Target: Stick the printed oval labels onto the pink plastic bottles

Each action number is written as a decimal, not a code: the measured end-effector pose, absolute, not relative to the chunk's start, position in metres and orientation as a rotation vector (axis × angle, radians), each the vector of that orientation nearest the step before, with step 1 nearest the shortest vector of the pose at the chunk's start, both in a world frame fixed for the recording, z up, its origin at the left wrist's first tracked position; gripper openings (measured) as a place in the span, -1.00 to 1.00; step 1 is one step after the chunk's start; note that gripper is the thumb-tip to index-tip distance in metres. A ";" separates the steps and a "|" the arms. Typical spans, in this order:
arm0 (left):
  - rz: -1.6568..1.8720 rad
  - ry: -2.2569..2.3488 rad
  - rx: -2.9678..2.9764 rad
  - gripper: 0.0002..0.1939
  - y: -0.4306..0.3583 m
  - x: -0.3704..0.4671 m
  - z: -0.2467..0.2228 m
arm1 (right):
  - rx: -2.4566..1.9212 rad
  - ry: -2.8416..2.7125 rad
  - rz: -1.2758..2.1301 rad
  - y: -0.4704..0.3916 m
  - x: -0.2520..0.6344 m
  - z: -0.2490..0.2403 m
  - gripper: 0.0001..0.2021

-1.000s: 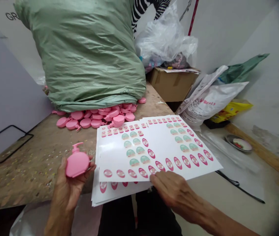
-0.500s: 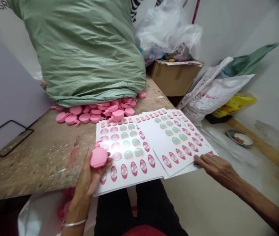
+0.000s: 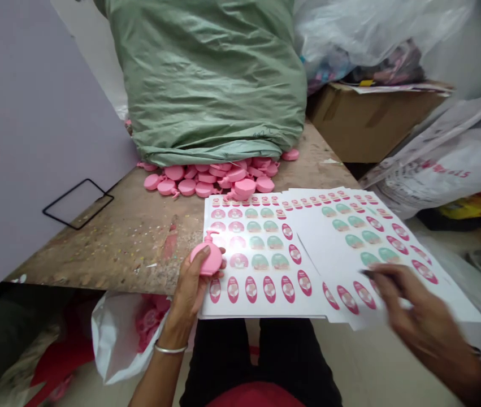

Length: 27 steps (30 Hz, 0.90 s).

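Note:
My left hand point(image 3: 188, 291) grips a small pink pump bottle point(image 3: 209, 261), its nozzle pointing up, over the left edge of a sticker sheet point(image 3: 246, 309). Pink and green round stickers and pink ovals are printed on that sheet. A second sticker sheet point(image 3: 308, 229) overlaps it on the right, with a bare white area where no stickers show. Above this sheet, close to its lower ovals, is my right hand point(image 3: 420, 316), blurred by motion. Its fingers are pinched around a small dark thing point(image 3: 366, 273) that I cannot make out.
More pink bottles point(image 3: 223, 175) lie heaped at the mouth of a big green sack point(image 3: 210, 85) on the wooden table point(image 3: 138, 237). A cardboard box point(image 3: 367, 121) and white sacks point(image 3: 443, 169) stand at right. Below the table hangs a white bag point(image 3: 115, 333) holding pink pieces.
My right hand has moved from the right sheet's lower right corner inward over its stickers. The left hand still holds the pink pump bottle. The view has swung left.

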<state>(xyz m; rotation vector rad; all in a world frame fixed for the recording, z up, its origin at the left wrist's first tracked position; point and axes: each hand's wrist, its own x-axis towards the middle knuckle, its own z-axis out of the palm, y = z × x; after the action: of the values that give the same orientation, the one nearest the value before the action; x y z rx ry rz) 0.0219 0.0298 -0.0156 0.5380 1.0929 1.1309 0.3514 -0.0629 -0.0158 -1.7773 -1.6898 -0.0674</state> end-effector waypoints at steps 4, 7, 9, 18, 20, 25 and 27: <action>1.069 1.087 0.593 -0.57 0.018 0.029 -0.018 | -1.535 -1.943 0.205 0.002 0.249 -0.024 -0.90; 1.043 1.085 0.540 -0.56 0.013 0.034 -0.022 | -1.555 -1.992 0.206 0.027 0.212 -0.040 -0.91; 1.043 1.075 0.522 -0.56 0.014 0.036 -0.026 | -1.580 -2.028 0.131 0.031 0.206 -0.048 -0.90; 1.045 1.137 0.580 -0.53 0.016 0.037 -0.037 | -1.546 -2.111 0.034 0.023 0.208 -0.051 -0.84; 1.056 1.137 0.578 -0.52 0.016 0.038 -0.038 | -1.513 -2.121 0.106 0.022 0.206 -0.050 -0.84; 1.087 1.142 0.548 -0.54 0.015 0.040 -0.038 | -1.540 -2.084 0.025 0.022 0.202 -0.050 -0.85; 1.087 1.152 0.555 -0.56 0.014 0.040 -0.038 | -1.591 -2.092 -0.091 0.022 0.202 -0.051 -0.84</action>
<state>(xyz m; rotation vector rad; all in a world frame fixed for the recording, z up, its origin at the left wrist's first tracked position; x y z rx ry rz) 0.0401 0.0144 -0.0378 0.5549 1.1520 1.0873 0.2022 0.0224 -0.0512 -1.5915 -2.0925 -0.0908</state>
